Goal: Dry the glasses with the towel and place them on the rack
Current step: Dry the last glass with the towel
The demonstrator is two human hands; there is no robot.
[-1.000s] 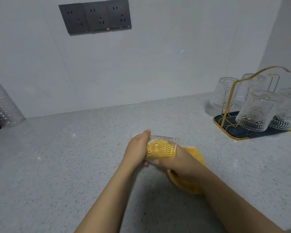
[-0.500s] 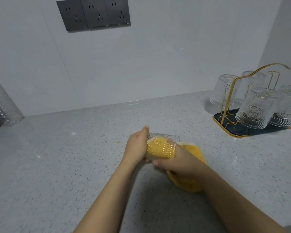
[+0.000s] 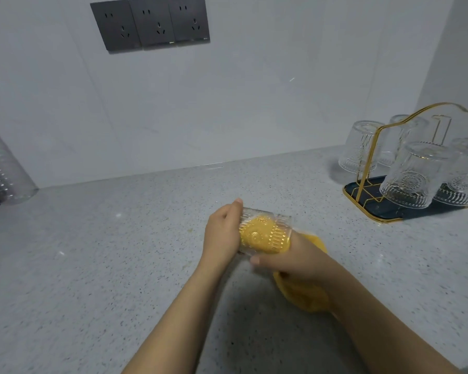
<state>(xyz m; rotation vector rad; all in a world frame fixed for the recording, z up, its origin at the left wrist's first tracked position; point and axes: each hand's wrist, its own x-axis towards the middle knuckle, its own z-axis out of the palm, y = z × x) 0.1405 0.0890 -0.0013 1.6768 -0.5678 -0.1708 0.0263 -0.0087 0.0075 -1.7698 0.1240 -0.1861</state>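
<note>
Here your left hand (image 3: 222, 234) reaches in from below and curls its fingers round the base end of the glass (image 3: 265, 233), which lies on its side above the counter (image 3: 119, 265), held between both hands. Your right hand (image 3: 292, 261) comes in from the right, its fingers pushed with the yellow towel (image 3: 305, 295) into the mouth of the glass, so you cannot see how they lie; only the thumb shows, pressed along the outside under the rim. The rest of the towel hangs bunched below your right wrist. On the speckled grey counter to the right stands a gold wire rack (image 3: 373, 163) on a dark tray, with several glasses upside down on it. Three dark wall sockets (image 3: 150, 22) sit on the pale wall behind.
</note>
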